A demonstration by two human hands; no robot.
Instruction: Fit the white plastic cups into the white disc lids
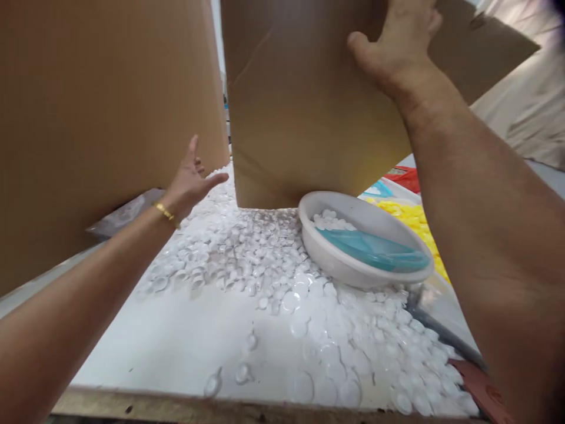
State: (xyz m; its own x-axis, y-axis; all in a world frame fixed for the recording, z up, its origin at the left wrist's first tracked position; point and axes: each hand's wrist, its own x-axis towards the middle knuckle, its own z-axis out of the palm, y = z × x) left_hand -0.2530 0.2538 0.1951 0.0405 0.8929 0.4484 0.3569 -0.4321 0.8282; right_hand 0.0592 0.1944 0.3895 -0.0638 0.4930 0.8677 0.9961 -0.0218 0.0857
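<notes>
My left hand (192, 179), with a gold bracelet (164, 213) at its wrist, is held in front of a large cardboard panel (110, 100) on the left. Its thumb and index finger are spread and it holds nothing; whether it touches the panel I cannot tell. At the upper right, my right hand (399, 44) is against another brown cardboard panel (309, 118), thumb stretched out. The top edge of the view cuts off most of its fingers. The second panel's lower edge comes down by many small white plastic pieces (247, 247) and a white basin (366, 277).
Inside the tilted basin lie a teal scoop-like piece (375, 250) and white pieces. Yellow pieces (415, 218) and a red item (404, 178) are beyond it. Clear plastic (126, 215) shows under the left panel. A reddish-brown object (479, 388) sits by the table's front edge (176, 406).
</notes>
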